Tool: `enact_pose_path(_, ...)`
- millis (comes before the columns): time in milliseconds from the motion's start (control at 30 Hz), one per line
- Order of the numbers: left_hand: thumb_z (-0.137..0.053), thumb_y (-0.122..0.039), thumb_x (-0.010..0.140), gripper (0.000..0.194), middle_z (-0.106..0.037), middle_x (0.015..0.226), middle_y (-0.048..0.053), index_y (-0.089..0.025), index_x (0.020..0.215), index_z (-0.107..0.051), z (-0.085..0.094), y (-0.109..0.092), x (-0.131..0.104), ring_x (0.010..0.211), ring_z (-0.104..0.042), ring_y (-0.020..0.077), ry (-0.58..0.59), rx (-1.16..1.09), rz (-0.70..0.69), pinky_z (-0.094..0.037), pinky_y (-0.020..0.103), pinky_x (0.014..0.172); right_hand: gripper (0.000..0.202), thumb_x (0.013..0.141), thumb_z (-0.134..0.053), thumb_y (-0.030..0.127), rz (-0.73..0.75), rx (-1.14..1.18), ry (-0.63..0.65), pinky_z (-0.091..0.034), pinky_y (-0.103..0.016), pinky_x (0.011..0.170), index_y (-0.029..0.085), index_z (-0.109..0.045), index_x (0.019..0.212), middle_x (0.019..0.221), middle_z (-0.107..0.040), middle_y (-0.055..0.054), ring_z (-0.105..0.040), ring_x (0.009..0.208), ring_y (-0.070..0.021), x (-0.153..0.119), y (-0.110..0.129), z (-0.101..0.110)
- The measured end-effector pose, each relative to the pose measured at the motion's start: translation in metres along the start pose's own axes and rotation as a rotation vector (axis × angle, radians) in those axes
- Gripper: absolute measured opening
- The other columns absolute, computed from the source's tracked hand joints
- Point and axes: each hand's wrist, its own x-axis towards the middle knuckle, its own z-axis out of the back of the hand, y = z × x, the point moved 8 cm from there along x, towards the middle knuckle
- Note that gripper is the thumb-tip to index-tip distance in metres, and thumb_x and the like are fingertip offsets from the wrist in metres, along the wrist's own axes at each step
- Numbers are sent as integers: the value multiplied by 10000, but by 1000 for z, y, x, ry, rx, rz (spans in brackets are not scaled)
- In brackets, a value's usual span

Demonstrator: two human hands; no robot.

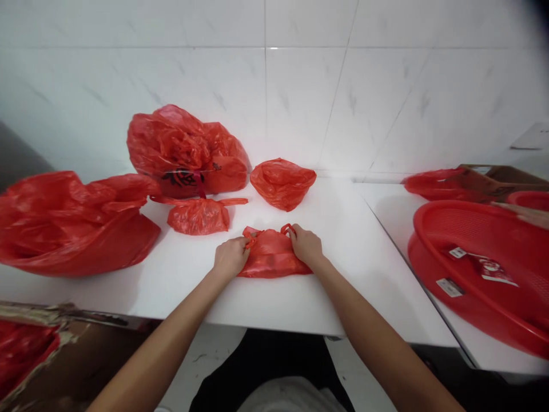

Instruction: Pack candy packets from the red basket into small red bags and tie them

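A small red plastic bag [272, 257] lies on the white table [343, 229] near its front edge, with something inside that I cannot make out. My left hand [231, 256] is closed on the bag's left handle. On the other side, my right hand [306, 245] pinches the right handle, which forms a small loop. Behind my left hand lies another small red bag [199, 217] with its handles spread sideways. An open red bag [283, 183] stands further back, near the wall.
Large red bags stand at the left [72, 229] and back left [184, 151]. Red baskets [472, 229] fill the right side, where another person's hand [525, 214] shows. A cardboard box [86, 355] holding red plastic is at the lower left.
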Motion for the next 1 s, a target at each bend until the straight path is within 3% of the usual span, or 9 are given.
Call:
enact_pose_path(233,-434,-255,864,244,-733,848,94,-211,810,-667,-18,7,-2,828,-677,269,50,72,54,-412,310,629,366,999,-272,389,-10,-58,48,-394,-299,678,229,-572,1132,948,-699,-88,-646,837,-228,0,0,-7)
enact_pose_path(400,-432,-339,891,282,-725,839,96,-210,825,-674,-21,7,-3,845,-676,279,71,79,59,-421,314,640,356,994,-284,385,-8,-58,52,-394,-312,688,221,-569,1128,939,-693,-97,-644,838,-241,0,0,-8)
enact_pose_path(567,-460,-314,877,254,-721,828,89,-211,811,-682,-21,6,-7,849,-674,272,82,77,55,-434,307,641,348,983,-294,381,-7,-22,42,-396,-313,679,214,-584,1075,898,-687,-91,-634,803,-229,-1,-3,-7)
enact_pose_path(633,-473,-301,867,243,-717,819,90,-208,795,-686,-22,5,-8,860,-673,269,84,78,48,-441,302,646,352,979,-295,380,-22,1,32,-410,-315,679,210,-559,1137,903,-685,-83,-629,796,-223,-4,-4,-4)
enact_pose_path(700,-486,-285,854,231,-717,828,93,-203,784,-690,-22,4,-9,871,-673,269,85,79,38,-448,302,655,386,970,-331,385,-13,82,-67,-437,-321,714,203,-480,1276,1001,-673,-85,-623,860,-217,-9,-1,7)
enact_pose_path(767,-490,-270,844,222,-719,852,95,-201,787,-693,-21,2,-9,882,-671,268,86,82,31,-455,303,668,458,958,-385,382,114,186,-230,-451,-344,836,209,-406,1381,1188,-615,-100,-586,1025,-216,-19,12,22)
enact_pose_path(833,-488,-265,840,221,-722,875,90,-204,807,-698,-22,1,-9,897,-669,263,87,88,28,-462,302,684,462,954,-421,383,369,222,-293,-394,-379,996,237,-442,1392,1356,-514,-98,-489,1210,-225,-32,37,27)
enact_pose_path(900,-482,-262,840,227,-724,884,81,-211,836,-702,-22,1,-9,908,-667,257,88,95,32,-469,300,695,455,967,-408,417,583,162,-178,-319,-432,1084,256,-483,1386,1443,-444,-86,-396,1319,-252,-44,58,13)
enact_pose_path(1000,-462,-249,844,250,-727,892,80,-209,870,-707,-23,2,-9,905,-669,255,88,109,39,-474,303,700,520,984,-348,467,645,77,5,-292,-489,1105,239,-421,1445,1498,-386,-92,-344,1369,-282,-48,65,-11)
